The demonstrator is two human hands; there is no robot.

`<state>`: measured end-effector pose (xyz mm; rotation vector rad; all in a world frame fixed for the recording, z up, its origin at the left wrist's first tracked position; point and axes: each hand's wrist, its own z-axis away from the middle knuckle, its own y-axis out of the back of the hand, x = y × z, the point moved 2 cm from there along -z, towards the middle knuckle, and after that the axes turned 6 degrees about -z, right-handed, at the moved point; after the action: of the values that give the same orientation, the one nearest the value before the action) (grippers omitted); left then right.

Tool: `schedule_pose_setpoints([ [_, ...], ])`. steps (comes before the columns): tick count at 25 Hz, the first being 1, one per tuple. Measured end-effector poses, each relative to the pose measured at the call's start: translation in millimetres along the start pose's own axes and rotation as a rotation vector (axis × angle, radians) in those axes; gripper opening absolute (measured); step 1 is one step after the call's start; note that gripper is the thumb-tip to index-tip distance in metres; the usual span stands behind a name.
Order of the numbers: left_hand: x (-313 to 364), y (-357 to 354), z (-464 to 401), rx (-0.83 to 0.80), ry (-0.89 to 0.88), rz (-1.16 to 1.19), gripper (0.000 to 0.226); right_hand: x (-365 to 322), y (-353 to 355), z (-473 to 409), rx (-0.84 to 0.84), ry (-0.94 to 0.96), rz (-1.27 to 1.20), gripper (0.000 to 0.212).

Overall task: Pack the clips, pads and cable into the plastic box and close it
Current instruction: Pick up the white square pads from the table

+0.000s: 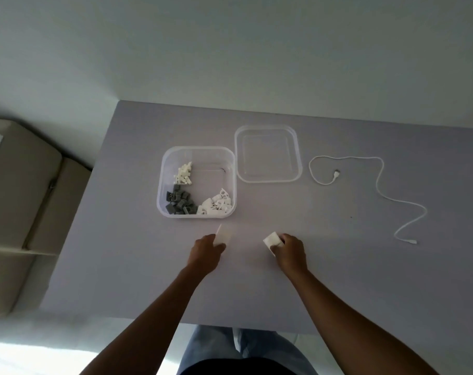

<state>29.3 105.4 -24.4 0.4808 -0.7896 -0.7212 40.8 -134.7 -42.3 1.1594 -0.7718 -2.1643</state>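
From the head view, the left hand (207, 249) pinches a white pad (222, 234) just above the pale worktop (121, 239), and the right hand (291, 251) grips a small stack of white pads (272, 240); the two hands sit apart, near the worktop's front half. Just beyond the left hand stands the open plastic box (197, 154), holding cream clips (184, 173), grey clips (180, 203) and white clips (216, 204) in separate heaps. The clear lid (268, 154) lies beside the box, touching its right corner. The white cable (370, 182) trails loose, well right of the right hand. The fingers under the pads are hidden, and motion blur softens the left pad's edges.
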Motion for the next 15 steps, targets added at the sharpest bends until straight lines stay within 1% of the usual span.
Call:
schedule_pose_setpoints([
  [1, 7, 6, 5, -0.017, -0.041, 0.058, 0.025, -10, 1, 2, 0.001, 0.024, -0.121, 0.008],
  [2, 16, 15, 8, -0.014, -0.088, 0.106, 0.022, -22, 1, 2, 0.003, 0.053, -0.222, 0.014],
  [4, 30, 42, 9, 0.051, -0.154, 0.201, 0.021, -55, 5, 4, 0.028, 0.105, -0.334, 0.017],
  [6, 37, 71, -1, 0.131, -0.172, 0.293, 0.022, -90, 11, 2, 0.082, 0.169, -0.388, 0.015],
  [8, 38, 96, -20, 0.156, -0.145, 0.399, 0.025, -124, 14, -4, 0.119, 0.227, -0.413, 0.013],
  [9, 38, 107, -31, 0.164, -0.12, 0.416, 0.028, -140, 14, -8, 0.124, 0.254, -0.414, 0.012],
  [10, 38, 117, -42, 0.18, -0.102, 0.386, 0.031, -155, 13, -13, 0.122, 0.271, -0.406, 0.012],
  [11, 38, 125, -53, 0.201, -0.102, 0.297, 0.033, -169, 11, -19, 0.115, 0.276, -0.385, 0.012],
  [13, 36, 133, -74, 0.238, -0.138, 0.057, 0.033, -190, 1, -33, 0.076, 0.25, -0.321, 0.016],
  [15, 34, 132, -94, 0.232, -0.119, -0.132, 0.036, -205, -11, -48, 0.015, 0.202, -0.246, 0.017],
])
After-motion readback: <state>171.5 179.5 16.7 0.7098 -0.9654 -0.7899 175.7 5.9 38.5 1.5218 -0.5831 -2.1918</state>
